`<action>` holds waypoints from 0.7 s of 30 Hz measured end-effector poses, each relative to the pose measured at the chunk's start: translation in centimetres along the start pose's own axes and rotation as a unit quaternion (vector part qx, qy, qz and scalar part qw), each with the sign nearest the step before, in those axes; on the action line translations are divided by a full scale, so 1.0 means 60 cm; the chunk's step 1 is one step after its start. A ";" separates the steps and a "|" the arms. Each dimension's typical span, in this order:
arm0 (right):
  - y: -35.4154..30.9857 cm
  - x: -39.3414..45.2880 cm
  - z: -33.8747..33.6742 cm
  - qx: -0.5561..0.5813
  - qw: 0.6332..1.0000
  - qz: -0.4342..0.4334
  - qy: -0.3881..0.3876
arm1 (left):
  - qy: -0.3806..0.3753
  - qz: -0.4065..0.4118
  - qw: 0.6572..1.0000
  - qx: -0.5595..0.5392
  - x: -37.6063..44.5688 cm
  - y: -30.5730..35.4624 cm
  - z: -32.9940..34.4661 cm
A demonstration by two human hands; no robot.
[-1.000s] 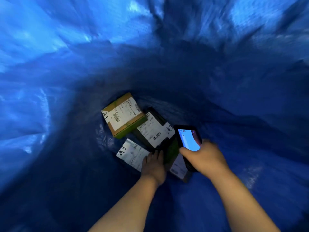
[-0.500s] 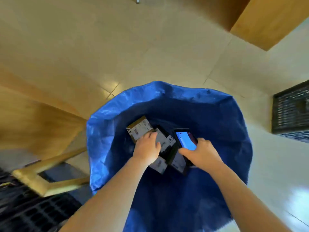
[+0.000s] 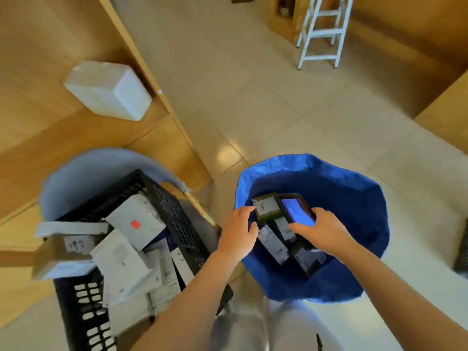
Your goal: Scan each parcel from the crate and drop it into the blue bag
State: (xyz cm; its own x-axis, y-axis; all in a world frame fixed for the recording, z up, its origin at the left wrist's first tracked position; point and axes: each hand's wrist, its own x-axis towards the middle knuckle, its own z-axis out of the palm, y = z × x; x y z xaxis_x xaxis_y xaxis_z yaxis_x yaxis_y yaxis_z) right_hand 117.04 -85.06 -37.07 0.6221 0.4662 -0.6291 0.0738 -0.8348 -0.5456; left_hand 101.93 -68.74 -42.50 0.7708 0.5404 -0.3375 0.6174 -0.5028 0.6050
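The blue bag (image 3: pixel 354 188) stands open on the floor at the right. Several labelled parcels lie at its bottom, among them a small brown box (image 3: pixel 266 206) and a flat white-labelled one (image 3: pixel 273 245). My right hand (image 3: pixel 326 234) grips a black handheld scanner (image 3: pixel 297 211) with a lit blue screen above the bag's mouth. My left hand (image 3: pixel 238 234) hovers over the bag's left rim, fingers relaxed and holding nothing. The black crate (image 3: pixel 182 224) at the left holds several white parcels (image 3: pixel 121 264) and a cardboard box (image 3: pixel 60 252).
A pale grey tub (image 3: pixel 83 173) sits behind the crate. A white foam box (image 3: pixel 109 89) lies on the wooden shelf at the left. A white step ladder (image 3: pixel 321 31) stands at the back right. Tiled floor lies between them.
My view has risen out of the bag, and the crate and room now show. Both hands came up from the parcels at the bottom to the bag's mouth; the left hand moved leftward.
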 end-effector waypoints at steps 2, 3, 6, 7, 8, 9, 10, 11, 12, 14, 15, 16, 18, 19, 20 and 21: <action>-0.040 -0.030 0.019 -0.008 0.999 -0.028 -0.023 | 0.046 -0.024 0.999 -0.014 -0.048 -0.027 -0.040; -0.058 -0.043 0.032 -0.014 0.999 -0.038 -0.033 | 0.067 -0.036 0.997 -0.021 -0.071 -0.042 -0.058; -0.107 -0.081 0.080 -0.042 0.996 -0.066 -0.052 | 0.121 -0.065 0.990 -0.036 -0.137 -0.103 -0.107; -0.122 -0.093 0.098 -0.052 0.994 -0.076 -0.056 | 0.135 -0.075 0.987 -0.035 -0.160 -0.124 -0.121; -0.137 -0.105 0.117 -0.059 0.993 -0.086 -0.061 | 0.147 -0.087 0.985 -0.036 -0.182 -0.149 -0.133; -0.151 -0.117 0.136 -0.063 0.991 -0.095 -0.067 | 0.157 -0.098 0.982 -0.037 -0.206 -0.171 -0.145; -0.165 -0.130 0.155 -0.065 0.990 -0.105 -0.074 | 0.167 -0.110 0.979 -0.039 -0.228 -0.195 -0.155; -0.177 -0.143 0.174 -0.066 0.988 -0.112 -0.081 | 0.177 -0.121 0.976 -0.041 -0.251 -0.218 -0.165; -0.187 -0.154 0.194 -0.068 0.987 -0.117 -0.088 | 0.181 -0.132 0.974 -0.044 -0.274 -0.242 -0.173; -0.206 -0.171 0.232 -0.077 0.985 -0.120 -0.094 | 0.178 -0.154 0.971 -0.041 -0.314 -0.286 -0.187; -0.215 -0.178 0.249 -0.078 0.985 -0.122 -0.095 | 0.174 -0.167 0.970 -0.037 -0.331 -0.306 -0.194; -0.224 -0.184 0.266 -0.080 0.984 -0.126 -0.095 | 0.171 -0.181 0.968 -0.038 -0.345 -0.326 -0.201; -0.240 -0.197 0.295 -0.084 0.983 -0.136 -0.091 | 0.166 -0.199 0.965 -0.042 -0.367 -0.364 -0.213; -0.248 -0.202 0.308 -0.083 0.982 -0.142 -0.089 | 0.164 -0.204 0.964 -0.043 -0.376 -0.380 -0.220; -0.255 -0.206 0.319 -0.082 0.982 -0.144 -0.089 | 0.162 -0.210 0.963 -0.046 -0.381 -0.393 -0.228; -0.261 -0.209 0.328 -0.081 0.982 -0.145 -0.089 | 0.161 -0.214 0.962 -0.053 -0.384 -0.404 -0.236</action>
State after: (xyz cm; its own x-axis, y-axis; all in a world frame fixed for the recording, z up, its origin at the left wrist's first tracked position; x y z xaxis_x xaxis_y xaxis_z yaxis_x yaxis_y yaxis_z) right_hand 92.72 -72.06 -31.53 0.4111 0.7234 -0.5547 0.3607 -0.6880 -0.6298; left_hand 66.98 -59.45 -39.22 0.3505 0.8719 -0.3419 0.8347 -0.1252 0.5363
